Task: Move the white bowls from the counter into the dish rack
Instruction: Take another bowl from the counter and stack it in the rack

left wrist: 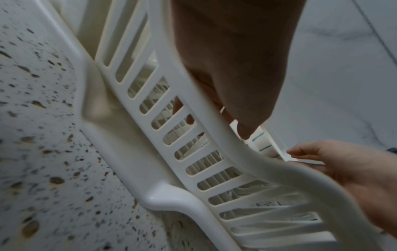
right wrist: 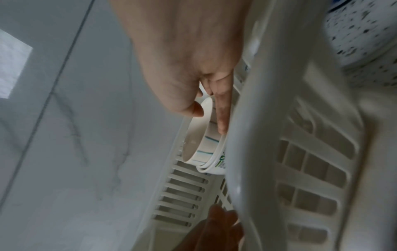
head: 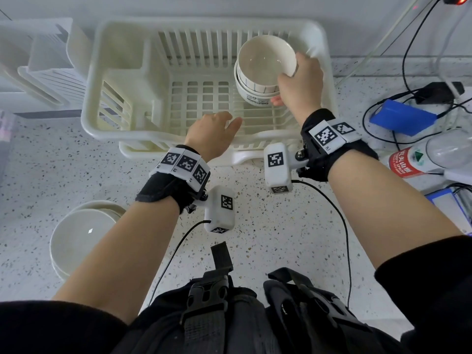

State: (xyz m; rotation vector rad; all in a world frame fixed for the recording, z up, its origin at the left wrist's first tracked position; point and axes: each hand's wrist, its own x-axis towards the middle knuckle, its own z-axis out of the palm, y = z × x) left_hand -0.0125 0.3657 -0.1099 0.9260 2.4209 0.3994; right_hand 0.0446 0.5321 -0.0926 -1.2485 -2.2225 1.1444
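Nested stack of white bowls (head: 258, 72) tilted on its side over the right rear part of the dish rack (head: 107, 72), open mouth facing up toward the head camera, thin blue stripes on the outer wall. Clamped by right hand (head: 298, 85): thumb inside the top bowl's rim, fingers along the outside and under the base, per right wrist view. Can't tell whether the stack already touches the rack floor; looks just above it or barely resting. Left hand (head: 212, 134) holding nothing, fingers relaxed and mostly straight, reaching over the rack's near rim, apart from the stack. Step in hand, judging from this: placement of the carried stack into the rack, near its end. Next move likely needs lowering until seated between the floor slats, checking it stays propped and does not roll, then loosening thumb and fingers and pulling clear of the right wall. Task not finished: more white bowls (head: 81, 236) stacked on the speckled counter (head: 255, 238) at near left, well apart from the rack. Off to the right on the counter: blue box (head: 401, 118), cables, water bottle (head: 429, 157) lying down; none in the path.
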